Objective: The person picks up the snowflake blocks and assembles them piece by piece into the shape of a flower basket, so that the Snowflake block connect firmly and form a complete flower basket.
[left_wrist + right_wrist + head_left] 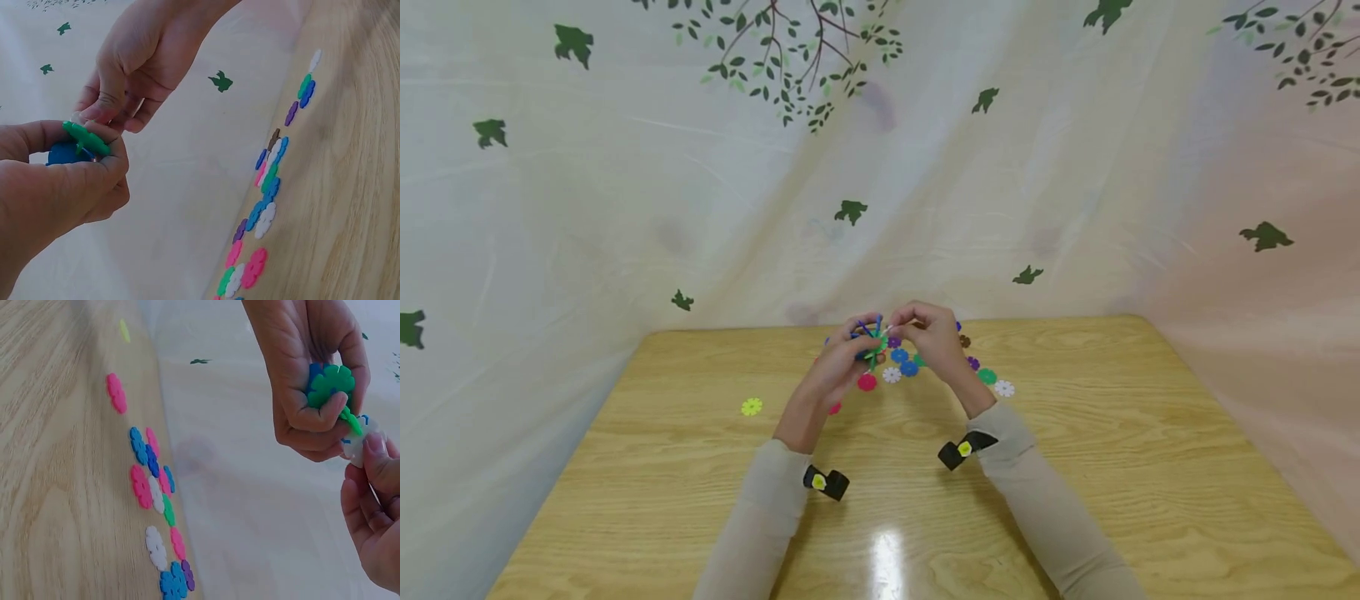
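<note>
Both hands up over the far middle of the table, working one small cluster of plastic flower discs.

Wooden table [1075, 467] backed by a leaf-print curtain [625, 208]. Left hand [838, 367] has its fingers curled tight round the cluster [872, 343] – green and blue discs slotted together, held above the tabletop, not resting on it. Right hand [934, 337] pinches a white disc [361, 442] between thumb and fingertips, its edge touching the cluster's green disc [331, 384]. Loose discs [901, 367] – blue, white, pink, green, purple – lie scattered on the table just below and beyond the hands. One yellow disc [751, 407] sits well apart, to the left. Black wrist cameras strapped to both sleeves.
</note>
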Demonstrator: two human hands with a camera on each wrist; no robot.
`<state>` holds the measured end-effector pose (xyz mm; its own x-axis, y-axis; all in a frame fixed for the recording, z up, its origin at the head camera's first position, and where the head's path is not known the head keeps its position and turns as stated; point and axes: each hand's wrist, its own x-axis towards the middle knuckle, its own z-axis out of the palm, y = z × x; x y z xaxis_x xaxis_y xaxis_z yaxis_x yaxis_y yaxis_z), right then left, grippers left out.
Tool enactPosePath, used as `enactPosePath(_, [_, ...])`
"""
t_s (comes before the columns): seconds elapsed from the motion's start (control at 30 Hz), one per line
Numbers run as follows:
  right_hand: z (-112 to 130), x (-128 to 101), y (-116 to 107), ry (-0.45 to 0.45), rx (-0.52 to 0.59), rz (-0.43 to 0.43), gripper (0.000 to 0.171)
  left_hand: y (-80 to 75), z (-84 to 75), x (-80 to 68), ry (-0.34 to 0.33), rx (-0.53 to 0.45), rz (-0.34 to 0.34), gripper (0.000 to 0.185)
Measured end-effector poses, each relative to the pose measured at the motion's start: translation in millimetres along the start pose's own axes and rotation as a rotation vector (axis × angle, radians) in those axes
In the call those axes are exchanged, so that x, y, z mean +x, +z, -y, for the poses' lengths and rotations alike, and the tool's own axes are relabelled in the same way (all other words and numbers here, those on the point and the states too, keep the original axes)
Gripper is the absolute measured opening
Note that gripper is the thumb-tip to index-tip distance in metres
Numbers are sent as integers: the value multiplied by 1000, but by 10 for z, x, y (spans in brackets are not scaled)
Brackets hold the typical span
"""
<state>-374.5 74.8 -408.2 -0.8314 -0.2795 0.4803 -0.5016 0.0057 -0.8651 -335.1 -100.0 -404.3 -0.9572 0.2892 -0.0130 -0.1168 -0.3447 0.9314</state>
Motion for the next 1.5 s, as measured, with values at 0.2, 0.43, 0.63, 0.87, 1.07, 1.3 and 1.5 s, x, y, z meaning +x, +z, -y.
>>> enactPosePath(0.2, [64, 29, -121, -7, -46, 89, 8, -6, -38, -2, -9, 55, -6, 57])
enactPosePath(0.43, [122, 43, -250, 18, -150, 173, 20, -50, -45, 1, 6, 39, -141, 52])
enactPosePath(0.63, [88, 44, -584, 110, -291, 347, 19, -83, -50, -5, 58, -43, -183, 41])
enactPosePath(0.87, [-96, -33, -1120, 159, -475, 580, 13, -108, -88, -17, 59, -53, -166, 38])
enactPosePath(1.07, [-279, -174, -1523, 280, -614, 657, 14, -106, -96, -19, 33, -46, -162, 39])
enactPosePath(1.3, [-366, -294, -1706, 372, -718, 659, 22, -114, -87, -18, 23, -17, -157, 42])
enactPosePath(1.5, [-418, -373, -1704, 407, -723, 644, 25, -109, -65, -13, 13, -9, -156, 42])
